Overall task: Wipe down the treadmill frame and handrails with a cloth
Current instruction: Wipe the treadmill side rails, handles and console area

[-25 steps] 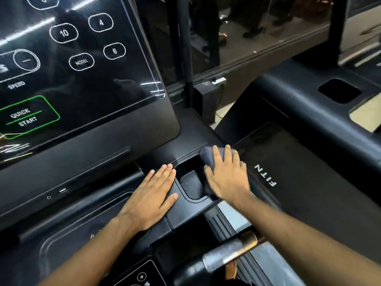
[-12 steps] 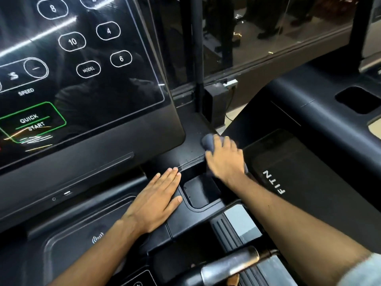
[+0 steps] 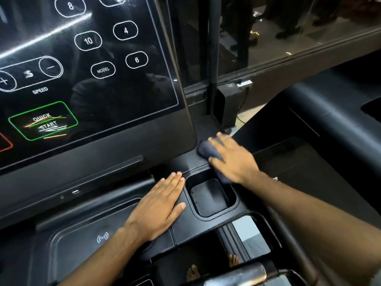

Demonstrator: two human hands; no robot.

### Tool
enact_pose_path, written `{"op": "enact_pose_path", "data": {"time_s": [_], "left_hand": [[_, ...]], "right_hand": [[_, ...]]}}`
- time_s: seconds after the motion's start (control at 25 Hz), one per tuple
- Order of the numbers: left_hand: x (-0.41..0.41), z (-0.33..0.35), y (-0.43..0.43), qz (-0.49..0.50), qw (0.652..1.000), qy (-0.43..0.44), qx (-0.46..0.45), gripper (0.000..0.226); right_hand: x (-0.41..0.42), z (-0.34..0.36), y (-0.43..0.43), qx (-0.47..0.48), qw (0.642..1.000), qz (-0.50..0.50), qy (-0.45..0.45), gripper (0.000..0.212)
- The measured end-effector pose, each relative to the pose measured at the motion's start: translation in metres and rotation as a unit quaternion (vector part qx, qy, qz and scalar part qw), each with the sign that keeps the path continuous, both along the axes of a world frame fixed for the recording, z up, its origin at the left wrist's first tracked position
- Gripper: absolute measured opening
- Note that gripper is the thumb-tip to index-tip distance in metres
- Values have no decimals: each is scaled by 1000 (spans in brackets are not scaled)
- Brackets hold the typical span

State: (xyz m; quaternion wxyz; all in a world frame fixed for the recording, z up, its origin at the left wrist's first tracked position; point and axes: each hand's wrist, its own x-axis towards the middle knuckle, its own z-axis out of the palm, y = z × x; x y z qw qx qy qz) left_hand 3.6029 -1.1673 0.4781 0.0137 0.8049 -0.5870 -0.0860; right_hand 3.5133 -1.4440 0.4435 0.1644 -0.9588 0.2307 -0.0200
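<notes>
My right hand [image 3: 233, 159] presses a dark grey cloth [image 3: 204, 150] flat on the black treadmill frame [image 3: 208, 228], just right of the console's lower right corner. Most of the cloth is hidden under the palm. My left hand [image 3: 158, 205] lies flat, fingers together, on the console deck beside a square cup recess [image 3: 210, 197]. A silver-grey handrail grip [image 3: 237, 275] shows at the bottom edge.
The big touchscreen console [image 3: 82, 69] rises at the left with lit speed buttons. A black upright post [image 3: 212, 58] and a small black box [image 3: 226, 104] stand behind the cloth. A neighbouring treadmill's black deck [image 3: 309, 162] lies to the right. A wireless charging pad [image 3: 92, 240] sits lower left.
My right hand has slid the cloth away from the cup recess, up and back toward the console corner. My left hand has stayed flat in place.
</notes>
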Motion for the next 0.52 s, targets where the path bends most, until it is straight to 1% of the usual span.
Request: {"op": "enact_pose_path", "data": {"time_s": [0.04,0.08,0.12,0.16,0.2,0.24,0.28,0.32,0.36,0.4,0.44,0.48,0.52], "left_hand": [[0,-1,1,9,1000,-3,1,66],[0,-1,2,21,1000,-3,4,66],[0,0,3,36,999,-2,5,67],[0,-1,4,50,999,-3,9,67],[-2,0,5,60,998,-5,15,67],[-4,2,5,64,998,-6,19,67],[-4,3,5,66,998,-3,23,66],[-5,6,3,70,997,2,25,66],[-5,8,2,73,997,6,30,65],[-5,10,1,72,997,7,37,65],[-7,12,0,75,996,7,45,64],[-9,12,-2,81,995,5,51,64],[-11,13,-4,86,995,4,55,64]], "right_hand": [[11,1,-20,45,997,-62,-4,75],[19,4,-23,51,993,-106,14,72],[25,2,-15,16,996,-81,13,70],[25,4,8,-60,998,29,-11,69],[18,1,29,-90,981,165,-36,67],[14,-1,35,-120,951,280,-55,66],[20,-1,25,-138,928,340,-69,66],[34,5,7,-128,935,326,-58,66],[55,10,-11,-96,962,244,-72,67],[68,15,-20,-42,987,146,-43,68],[73,18,-19,-31,995,90,-19,67],[75,15,-12,-48,992,109,-33,66],[67,9,3,-79,974,201,-76,62]]}}
